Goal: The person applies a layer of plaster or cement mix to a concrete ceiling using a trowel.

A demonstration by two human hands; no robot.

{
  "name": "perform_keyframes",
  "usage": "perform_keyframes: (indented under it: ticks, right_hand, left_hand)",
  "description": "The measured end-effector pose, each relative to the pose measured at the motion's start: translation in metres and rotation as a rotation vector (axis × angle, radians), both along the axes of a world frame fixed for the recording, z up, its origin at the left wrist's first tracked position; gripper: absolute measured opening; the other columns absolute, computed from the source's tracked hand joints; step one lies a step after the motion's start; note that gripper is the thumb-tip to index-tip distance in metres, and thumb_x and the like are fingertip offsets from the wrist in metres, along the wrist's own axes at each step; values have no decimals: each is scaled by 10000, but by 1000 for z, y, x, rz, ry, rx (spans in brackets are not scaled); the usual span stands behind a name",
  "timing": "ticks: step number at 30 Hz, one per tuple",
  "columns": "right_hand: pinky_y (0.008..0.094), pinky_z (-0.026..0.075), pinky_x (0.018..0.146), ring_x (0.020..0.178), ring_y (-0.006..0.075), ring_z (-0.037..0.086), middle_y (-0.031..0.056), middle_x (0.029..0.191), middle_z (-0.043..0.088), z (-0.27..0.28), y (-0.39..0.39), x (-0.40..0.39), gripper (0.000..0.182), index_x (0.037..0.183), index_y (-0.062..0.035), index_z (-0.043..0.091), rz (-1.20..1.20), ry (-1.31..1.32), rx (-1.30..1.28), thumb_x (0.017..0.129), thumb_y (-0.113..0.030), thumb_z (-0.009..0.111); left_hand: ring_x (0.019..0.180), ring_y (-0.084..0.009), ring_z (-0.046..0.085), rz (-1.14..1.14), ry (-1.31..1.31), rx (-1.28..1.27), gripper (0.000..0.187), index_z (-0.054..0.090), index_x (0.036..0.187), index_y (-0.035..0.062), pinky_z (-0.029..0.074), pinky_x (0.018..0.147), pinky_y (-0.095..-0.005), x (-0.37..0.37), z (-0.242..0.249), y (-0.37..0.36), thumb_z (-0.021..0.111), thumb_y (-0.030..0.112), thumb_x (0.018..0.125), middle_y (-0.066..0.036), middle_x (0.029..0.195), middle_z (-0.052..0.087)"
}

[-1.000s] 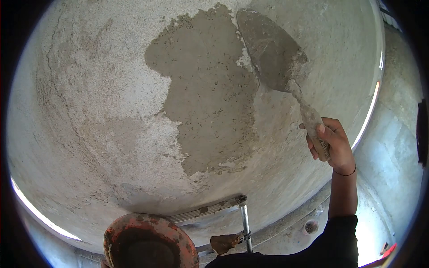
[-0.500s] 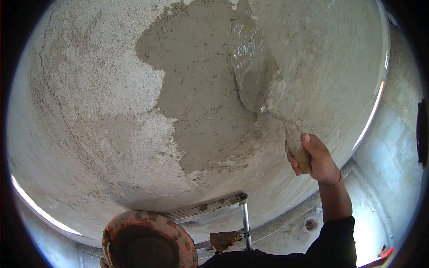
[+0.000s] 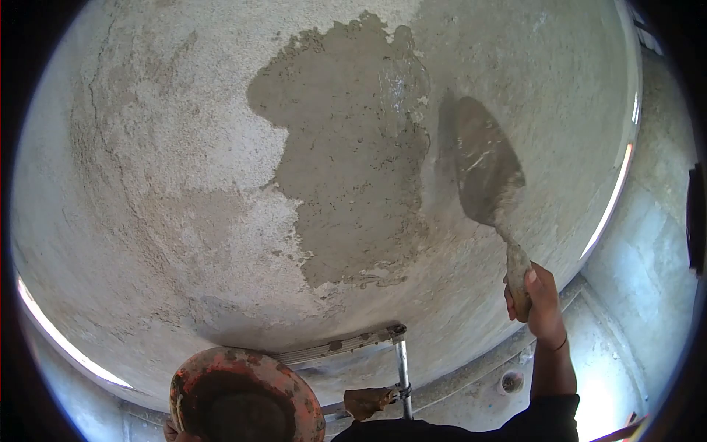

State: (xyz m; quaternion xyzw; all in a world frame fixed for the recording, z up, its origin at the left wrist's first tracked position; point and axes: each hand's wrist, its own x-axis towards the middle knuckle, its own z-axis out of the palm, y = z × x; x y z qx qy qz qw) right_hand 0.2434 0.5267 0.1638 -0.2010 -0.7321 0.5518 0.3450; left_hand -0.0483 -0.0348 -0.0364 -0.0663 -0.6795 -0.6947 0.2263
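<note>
Overhead, rough grey plastered ceiling [image 3: 184, 184] carries a darker wet mortar patch [image 3: 346, 155]. Right hand [image 3: 541, 306] is clenched around the handle of a mortar-smeared pointed steel trowel [image 3: 482, 166], blade just right of the patch. Left hand is out of sight.

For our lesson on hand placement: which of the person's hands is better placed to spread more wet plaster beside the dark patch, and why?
Right. The right hand already grips the grey, mortar-smeared steel trowel, its blade beside the dark wet plaster patch. The left hand is barely visible under the orange mortar pan.
</note>
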Motion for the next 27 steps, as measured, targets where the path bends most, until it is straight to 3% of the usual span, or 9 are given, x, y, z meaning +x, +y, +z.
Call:
perform_keyframes:
  ticks: [1, 2, 3, 5, 7, 14, 20, 22, 27]
  right_hand:
    - [272, 371, 457, 498, 119, 487, 52, 591, 526, -4, -1, -6, 509, 908, 0, 588, -52, 71, 116, 981, -485, 452]
    - [280, 372, 458, 493, 124, 482, 58, 579, 517, -6, -2, -9, 466, 911, 10, 587, -106, 143, 230, 975, -440, 487]
    - [280, 372, 458, 493, 124, 482, 58, 579, 517, -4, -2, -10, 466, 911, 10, 587, -106, 143, 230, 975, -440, 487]
    - [299, 373, 466, 486, 142, 482, 71, 572, 502, 4, 2, -15, 373, 921, 27, 580, -241, 43, 664, 949, -344, 557]
    - [308, 372, 469, 482, 152, 482, 78, 566, 491, 17, -5, -22, 353, 924, 31, 579, -237, 33, 707, 941, -321, 574]
    - [328, 368, 472, 467, 175, 477, 97, 530, 453, 50, 2, -19, 327, 913, 27, 581, -386, -70, 877, 946, -298, 587]
    - [293, 377, 470, 485, 114, 467, 56, 556, 487, 57, 9, 2, 371, 922, 37, 580, -443, -54, 681, 991, -322, 517]
    - [276, 385, 470, 491, 102, 468, 43, 571, 501, 48, 10, 1, 389, 938, 35, 583, -412, -22, 595, 1000, -340, 500]
    - [252, 401, 472, 519, 97, 491, 32, 640, 531, 21, -2, -18, 495, 953, -1, 579, 59, 104, 143, 1012, -467, 425]
  left_hand:
    - [524, -139, 347, 17, 258, -79, 166, 452, 579, 86, 342, 543, -297, -9, -27, -15, 599, 21, 539, 12, 598, 410]
    - [524, -139, 347, 17, 256, -75, 166, 452, 579, 86, 342, 543, -297, 2, -3, 2, 599, 21, 539, 12, 598, 410]
    - [525, -135, 348, 21, 58, -4, 178, 436, 567, 91, 343, 545, -294, 22, 46, 33, 600, 27, 544, 11, 604, 423]
    - [526, -130, 349, 23, -136, 60, 192, 420, 556, 95, 345, 546, -291, 34, 74, 48, 601, 33, 549, 9, 609, 436]
    - [520, -123, 341, 8, -135, -67, 210, 415, 555, 111, 345, 540, -293, 33, 75, 46, 607, 29, 545, 5, 597, 430]
    - [543, -116, 313, -16, -213, -2, 295, 364, 566, 137, 351, 535, -301, 30, 64, 39, 636, 24, 554, 25, 613, 402]
    - [553, -117, 313, -3, -228, 54, 295, 376, 604, 127, 360, 553, -286, 29, 62, 40, 624, -29, 573, 25, 628, 410]
    - [566, -120, 322, 7, 75, 39, 281, 390, 612, 120, 364, 572, -289, 16, 33, 28, 612, -45, 564, 29, 634, 402]
    - [586, -133, 369, -13, -187, 79, 252, 398, 607, 109, 380, 584, -306, 32, 71, 41, 615, -12, 559, 23, 629, 400]
